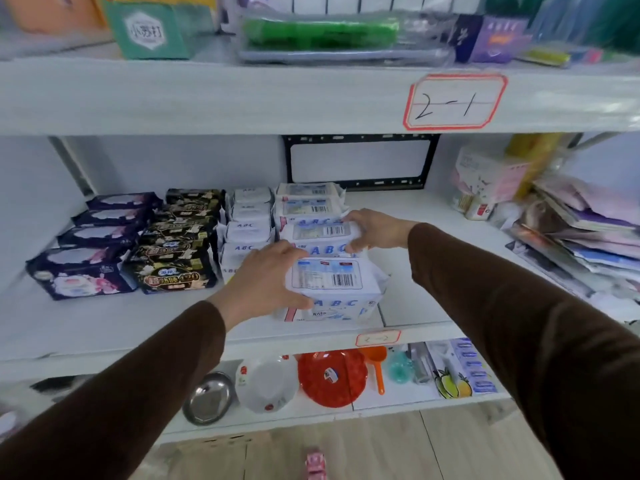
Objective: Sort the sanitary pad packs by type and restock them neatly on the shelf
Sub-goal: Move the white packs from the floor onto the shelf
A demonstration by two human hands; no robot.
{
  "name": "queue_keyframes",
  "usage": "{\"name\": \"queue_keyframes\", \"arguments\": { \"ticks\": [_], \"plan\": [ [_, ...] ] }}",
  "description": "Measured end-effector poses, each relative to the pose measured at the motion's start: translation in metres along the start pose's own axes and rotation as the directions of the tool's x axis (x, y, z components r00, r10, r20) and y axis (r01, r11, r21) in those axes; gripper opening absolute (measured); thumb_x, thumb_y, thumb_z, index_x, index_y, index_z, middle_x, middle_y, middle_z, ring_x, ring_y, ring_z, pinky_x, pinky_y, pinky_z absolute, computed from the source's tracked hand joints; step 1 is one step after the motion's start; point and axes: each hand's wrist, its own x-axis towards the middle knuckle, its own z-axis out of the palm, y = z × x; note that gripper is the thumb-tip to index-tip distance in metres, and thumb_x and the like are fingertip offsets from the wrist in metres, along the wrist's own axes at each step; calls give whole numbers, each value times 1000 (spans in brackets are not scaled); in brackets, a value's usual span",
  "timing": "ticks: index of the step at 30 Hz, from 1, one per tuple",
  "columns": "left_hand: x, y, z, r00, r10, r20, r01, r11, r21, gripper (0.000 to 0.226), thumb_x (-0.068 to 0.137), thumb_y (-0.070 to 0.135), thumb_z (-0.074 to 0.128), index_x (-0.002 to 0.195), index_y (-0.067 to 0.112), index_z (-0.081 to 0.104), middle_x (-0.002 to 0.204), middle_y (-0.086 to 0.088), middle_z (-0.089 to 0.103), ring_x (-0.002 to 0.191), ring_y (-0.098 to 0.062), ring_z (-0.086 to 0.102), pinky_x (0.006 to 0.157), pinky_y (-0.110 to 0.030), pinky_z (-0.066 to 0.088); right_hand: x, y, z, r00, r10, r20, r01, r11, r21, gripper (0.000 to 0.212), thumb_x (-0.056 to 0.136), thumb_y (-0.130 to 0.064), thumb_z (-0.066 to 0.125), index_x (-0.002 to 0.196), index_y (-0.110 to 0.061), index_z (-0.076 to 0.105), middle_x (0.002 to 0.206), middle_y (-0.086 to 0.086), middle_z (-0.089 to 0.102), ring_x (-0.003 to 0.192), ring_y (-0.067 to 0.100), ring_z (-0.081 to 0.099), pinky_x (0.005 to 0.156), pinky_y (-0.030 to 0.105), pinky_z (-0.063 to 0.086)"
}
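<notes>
On the middle shelf (104,323) stand four rows of pad packs: dark purple packs (79,271) at the left, black-and-gold packs (173,268) beside them, then two rows of white ABC packs. My left hand (266,275) grips the left side of the front white ABC pack (332,289) of the right-hand row. Further back, my right hand (374,230) holds the right end of the pack behind it (322,237). The other row of white ABC packs (247,230) stands just left of my left hand.
A loose heap of mixed pad packs (581,233) lies at the shelf's right end, with a pink box (485,178) behind it. The upper shelf carries a "2-1" label (453,102). The lower shelf holds bowls (266,382), a red plate (330,375) and an orange scoop (375,365).
</notes>
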Motion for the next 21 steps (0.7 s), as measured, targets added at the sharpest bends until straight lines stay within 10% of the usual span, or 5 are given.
{"name": "queue_keyframes", "arguments": {
  "ticks": [8,21],
  "plan": [
    [37,1,6,993,-104,-50,113,959,258,92,68,78,62,145,34,37,135,7,49,124,-17,41,102,-41,30,33,24,-1,994,-108,-31,111,986,122,54,81,-13,79,127,-14,50,117,-1,51,99,15,56,68,11,49],
    [36,-6,2,982,-187,-20,182,917,354,92,69,73,66,145,32,36,138,7,49,129,-18,33,105,-39,26,37,56,1,994,-99,-52,112,906,407,50,81,-13,81,125,-18,57,107,7,47,93,20,58,89,39,58]
  ]
}}
